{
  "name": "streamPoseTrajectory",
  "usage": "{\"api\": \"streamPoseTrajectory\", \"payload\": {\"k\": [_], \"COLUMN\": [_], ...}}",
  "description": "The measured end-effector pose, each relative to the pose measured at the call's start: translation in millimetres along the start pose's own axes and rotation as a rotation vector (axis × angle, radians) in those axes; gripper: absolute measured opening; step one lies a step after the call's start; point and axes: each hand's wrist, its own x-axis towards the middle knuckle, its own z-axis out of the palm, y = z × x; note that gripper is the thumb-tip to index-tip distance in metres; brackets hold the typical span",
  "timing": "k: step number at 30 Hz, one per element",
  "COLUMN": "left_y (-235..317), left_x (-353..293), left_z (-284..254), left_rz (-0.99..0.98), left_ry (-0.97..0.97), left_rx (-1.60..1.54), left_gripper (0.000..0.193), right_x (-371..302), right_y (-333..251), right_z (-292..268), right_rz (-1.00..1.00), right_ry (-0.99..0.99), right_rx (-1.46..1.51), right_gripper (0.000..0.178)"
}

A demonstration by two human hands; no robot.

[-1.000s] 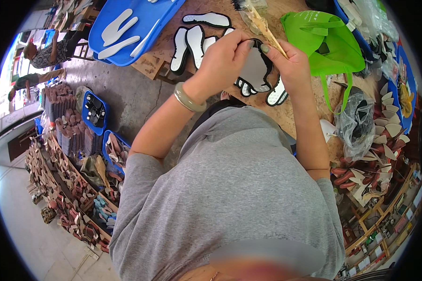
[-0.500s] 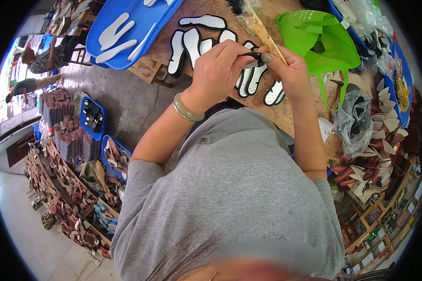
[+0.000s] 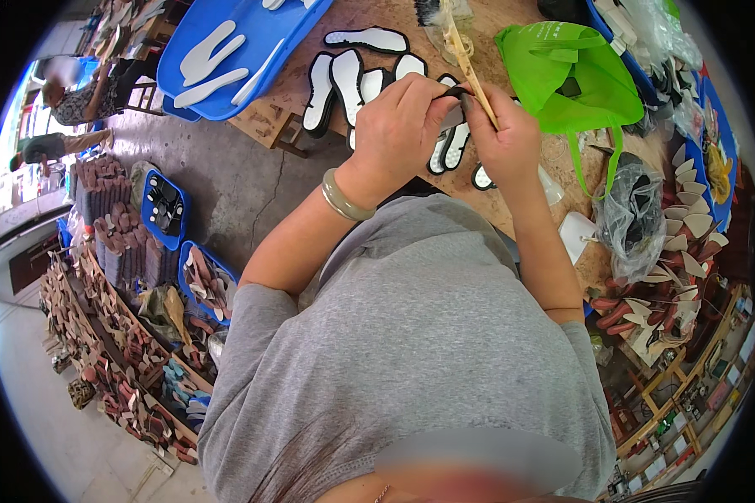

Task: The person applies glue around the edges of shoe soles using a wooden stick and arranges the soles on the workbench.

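Just left of the green bag (image 3: 596, 109), the person's right grip (image 3: 507, 138) is closed round a pale wooden stick (image 3: 471, 71), its thumb and finger also brought to the edge of a dark-edged piece (image 3: 455, 90). Farther left of the green bag, the left grip (image 3: 394, 126) pinches that same piece between thumb and fingertips, so the piece sits between the two grips, above the brown surface (image 3: 310, 38). Fingers hide most of it; only a dark rim and a little grey show. Whether the right fingertips press on it or merely touch it, I cannot tell. Dark bristles (image 3: 426, 12) near the stick's far end, left of the green bag, may or may not belong to it.

On the surface left of the green bag lie several black-rimmed white soles (image 3: 346, 84), some overlapping. Beyond them, farthest left of the green bag, a blue tub (image 3: 260, 33) holds loose white sole-shaped pieces (image 3: 208, 52) with no black rim showing.

Judging from this, the work looks partway along: the soles on the surface seem to have their edging, the piece in the grips looks unfinished, and those in the tub appear plain. Whether any sole is wholly finished cannot be told.
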Motion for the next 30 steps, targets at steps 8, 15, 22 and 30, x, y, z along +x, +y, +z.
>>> {"api": "streamPoseTrajectory", "payload": {"k": [8, 15, 22, 30], "left_y": [-10.9, -15.0, -38.8, -30.9], "left_x": [-6.7, -10.4, -16.1, -15.6], "left_z": [9.3, -1.3, 4.2, 10.1], "left_rz": [-0.460, -0.608, -0.678, -0.870], "left_ry": [-0.077, -0.152, -0.150, 0.003], "left_rx": [-0.461, -0.615, -0.876, -1.286], "left_gripper": [0.016, 0.021, 0.020, 0.040], "right_x": [4.0, 0.7, 4.0, 6.6], "right_y": [21.6, 11.8, 23.5, 32.6], "right_z": [15.1, 9.0, 4.2, 12.2], "right_rz": [0.175, 0.388, 0.523, 0.455], "right_ry": [0.094, 0.000, -0.150, 0.002], "right_rx": [0.317, 0.615, 0.786, 0.697], "right_gripper": [0.023, 0.023, 0.023, 0.020]}}
